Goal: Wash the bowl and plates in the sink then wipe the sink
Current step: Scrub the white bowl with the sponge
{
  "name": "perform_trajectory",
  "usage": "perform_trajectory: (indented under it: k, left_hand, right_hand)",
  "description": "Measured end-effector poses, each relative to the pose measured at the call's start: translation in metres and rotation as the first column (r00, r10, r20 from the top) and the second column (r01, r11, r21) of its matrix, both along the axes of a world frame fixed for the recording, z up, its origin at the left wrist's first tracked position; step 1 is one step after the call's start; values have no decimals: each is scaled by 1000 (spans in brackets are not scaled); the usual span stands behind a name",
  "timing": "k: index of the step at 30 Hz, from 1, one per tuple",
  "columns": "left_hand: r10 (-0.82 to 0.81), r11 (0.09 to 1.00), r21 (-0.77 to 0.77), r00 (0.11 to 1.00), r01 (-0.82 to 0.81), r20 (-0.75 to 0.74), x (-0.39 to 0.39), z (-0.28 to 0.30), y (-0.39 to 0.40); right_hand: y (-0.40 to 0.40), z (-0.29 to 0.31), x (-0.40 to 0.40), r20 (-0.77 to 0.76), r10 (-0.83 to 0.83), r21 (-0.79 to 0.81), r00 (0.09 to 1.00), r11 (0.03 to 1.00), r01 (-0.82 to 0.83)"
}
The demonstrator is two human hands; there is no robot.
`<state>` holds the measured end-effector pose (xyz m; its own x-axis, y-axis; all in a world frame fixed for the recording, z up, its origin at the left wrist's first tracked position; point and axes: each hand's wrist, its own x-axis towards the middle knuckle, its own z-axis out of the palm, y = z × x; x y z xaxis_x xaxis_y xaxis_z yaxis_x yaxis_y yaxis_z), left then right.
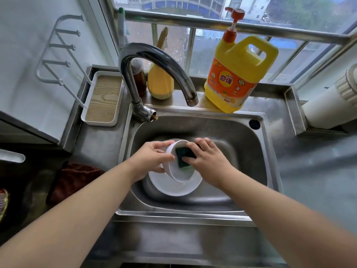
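Over the steel sink my left hand grips a small white bowl by its rim and wall, tilted toward the right. My right hand holds a dark green sponge pressed into the bowl's inside. Below the bowl a white plate lies on the sink floor, partly hidden by the bowl and my hands. Whether more plates lie under it is hidden.
A curved chrome tap arches over the sink's back left. A yellow dish-soap jug with pump stands on the back ledge beside a yellow bottle. A white rack with a wooden tray is at left. A dark red cloth lies on the left counter.
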<state>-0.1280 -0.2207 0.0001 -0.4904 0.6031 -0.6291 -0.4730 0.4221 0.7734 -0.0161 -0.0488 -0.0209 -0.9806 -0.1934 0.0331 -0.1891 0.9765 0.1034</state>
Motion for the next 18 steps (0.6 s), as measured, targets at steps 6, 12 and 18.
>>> perform_trajectory:
  k: [6,12,18]
  left_hand:
    - [229,971,64,973,-230,29,19,-11,4]
    - [289,945,150,957,-289,21,12,-5,10]
    - [151,985,76,988,-154,41,4,-3,4]
  right_hand:
    - [-33,5,9,512,-305,-434,803,715,548]
    - [-41,18,5,498,-195,-786,845,309,535]
    - [-3,12,10,289,-74,-330,954,928,172]
